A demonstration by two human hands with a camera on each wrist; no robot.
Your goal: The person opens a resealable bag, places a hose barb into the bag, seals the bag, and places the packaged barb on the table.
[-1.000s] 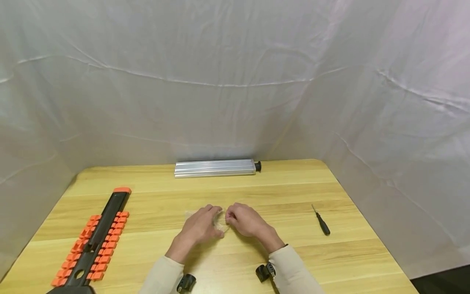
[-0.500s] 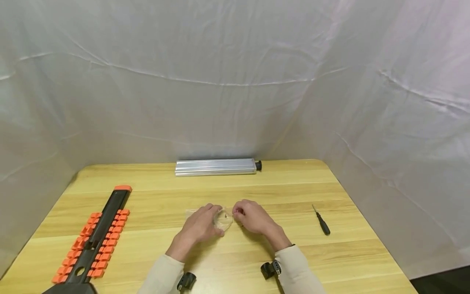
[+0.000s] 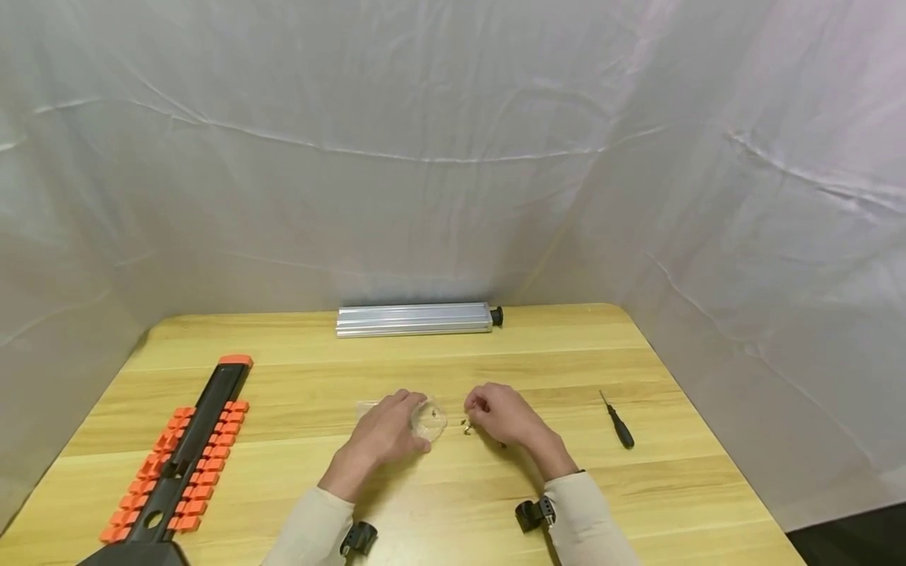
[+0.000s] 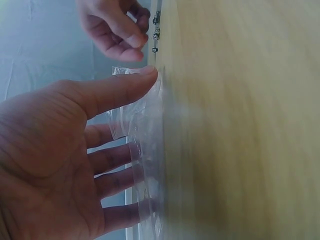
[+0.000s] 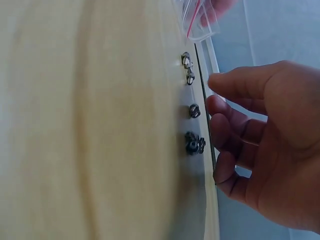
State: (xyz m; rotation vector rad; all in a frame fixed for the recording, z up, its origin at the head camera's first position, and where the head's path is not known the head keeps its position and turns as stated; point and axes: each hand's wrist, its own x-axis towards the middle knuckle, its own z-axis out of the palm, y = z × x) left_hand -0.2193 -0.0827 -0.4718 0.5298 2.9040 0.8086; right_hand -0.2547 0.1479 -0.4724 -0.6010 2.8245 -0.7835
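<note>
In the head view my left hand point(image 3: 384, 431) holds a clear plastic zip bag point(image 3: 437, 424) on the table, thumb on the near side and fingers on the far side. The left wrist view shows the thumb against the rim of the bag point(image 4: 149, 165), which gapes toward the right. One small dark piece shows in the bag's mouth. To its right, several small metal screws point(image 5: 194, 111) lie loose on the wood. Just above them hovers my right hand point(image 3: 508, 417), its fingers loosely curled, with nothing visible between them.
A black screwdriver point(image 3: 620, 427) lies at the right. An aluminium profile bar point(image 3: 414, 320) with a black knob sits along the back edge. At the left is a long black rack point(image 3: 191, 432) with orange clips. Grey-white sheeting point(image 3: 425, 157) surrounds the wooden table point(image 3: 439, 511).
My right hand has moved rightward, away from the bag's mouth, and small screws now show on the table beside it. My left hand stays at the bag, whose mouth is now more visible.
</note>
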